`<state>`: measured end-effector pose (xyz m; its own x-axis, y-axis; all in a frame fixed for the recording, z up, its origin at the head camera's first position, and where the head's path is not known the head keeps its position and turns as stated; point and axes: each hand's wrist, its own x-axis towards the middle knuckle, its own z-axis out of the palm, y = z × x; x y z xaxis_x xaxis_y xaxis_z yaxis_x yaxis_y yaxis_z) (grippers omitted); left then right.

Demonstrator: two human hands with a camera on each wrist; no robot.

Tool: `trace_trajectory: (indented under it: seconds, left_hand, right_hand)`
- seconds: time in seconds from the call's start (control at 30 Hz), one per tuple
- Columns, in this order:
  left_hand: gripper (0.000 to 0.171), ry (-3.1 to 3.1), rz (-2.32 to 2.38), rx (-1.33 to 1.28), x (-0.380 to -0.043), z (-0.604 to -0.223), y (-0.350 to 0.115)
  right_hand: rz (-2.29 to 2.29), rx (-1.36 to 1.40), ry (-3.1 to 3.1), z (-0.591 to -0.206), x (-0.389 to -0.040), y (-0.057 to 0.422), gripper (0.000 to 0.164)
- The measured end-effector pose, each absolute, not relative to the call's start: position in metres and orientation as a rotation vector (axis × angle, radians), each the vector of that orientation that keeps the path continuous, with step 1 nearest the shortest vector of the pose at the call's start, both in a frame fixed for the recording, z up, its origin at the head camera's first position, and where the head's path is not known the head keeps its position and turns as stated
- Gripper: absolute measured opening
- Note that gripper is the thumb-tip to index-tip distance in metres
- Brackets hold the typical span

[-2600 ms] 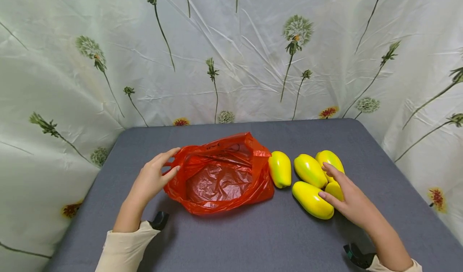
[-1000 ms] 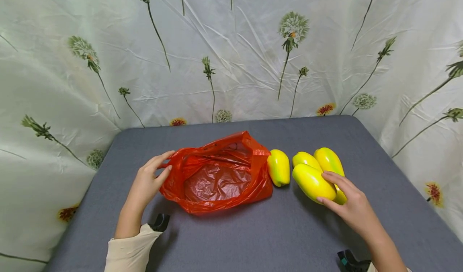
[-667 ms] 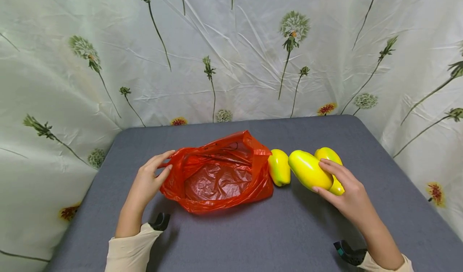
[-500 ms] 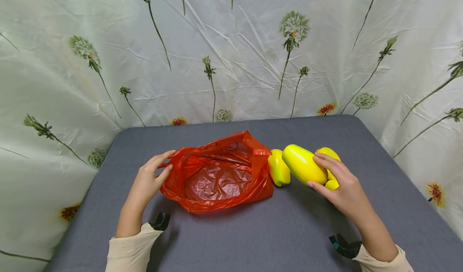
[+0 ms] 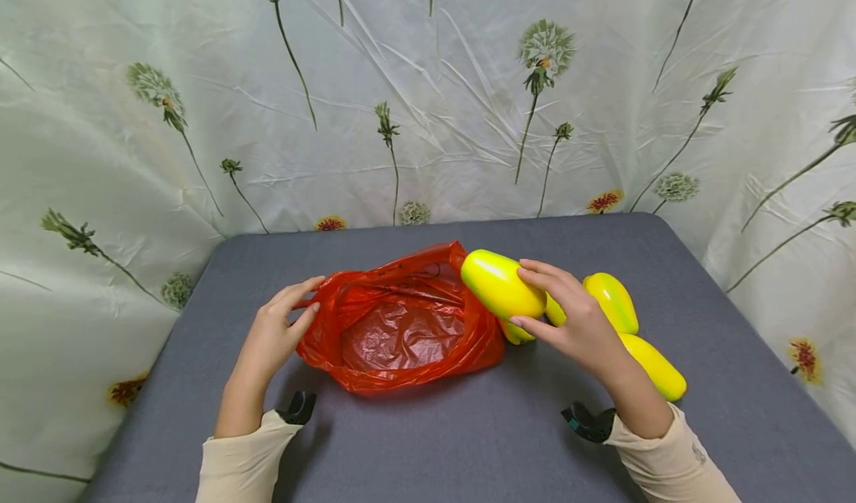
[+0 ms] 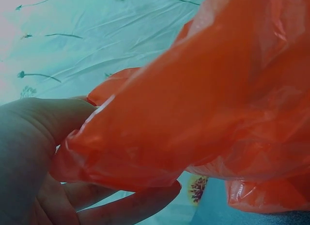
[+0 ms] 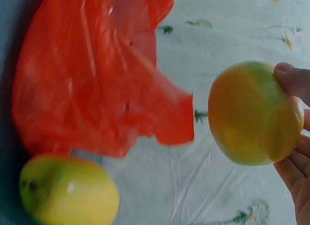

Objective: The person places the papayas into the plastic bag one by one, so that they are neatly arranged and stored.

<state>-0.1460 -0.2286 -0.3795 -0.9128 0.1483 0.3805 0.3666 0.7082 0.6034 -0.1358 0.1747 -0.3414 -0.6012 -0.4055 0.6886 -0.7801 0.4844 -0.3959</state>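
Note:
A red plastic bag (image 5: pixel 408 336) lies on the grey table with its mouth spread wide. My left hand (image 5: pixel 274 336) grips the bag's left rim; in the left wrist view, the film of the bag (image 6: pixel 160 109) runs between thumb and fingers. My right hand (image 5: pixel 578 317) holds a glossy yellow mango (image 5: pixel 498 284) by one end, raised beside the bag's right rim. In the right wrist view the held mango (image 7: pixel 252 113) hangs apart from the bag's red corner (image 7: pixel 177 118).
Below the held fruit, another mango (image 5: pixel 518 333) sits against the bag's right side, partly covered. More mangoes lie to the right: one half hidden behind my right hand, one farther back (image 5: pixel 614 302) and one by the forearm (image 5: pixel 658 369). A flowered curtain (image 5: pixel 455 117) hangs behind the table.
My right hand has taken hold of the front mango, lifted it and carried it left to the bag's rim. Another mango now shows farther right. My left hand stays at the bag.

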Motion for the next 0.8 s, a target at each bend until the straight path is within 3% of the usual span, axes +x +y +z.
trace_trajectory:
  seconds: [0.8]
  left_hand:
    - [0.04,-2.594,-0.994,-0.38,-0.143,-0.379,-0.226]
  right_hand:
    - [1.106,1.263,-2.329,-0.362,-0.168,0.069,0.055]
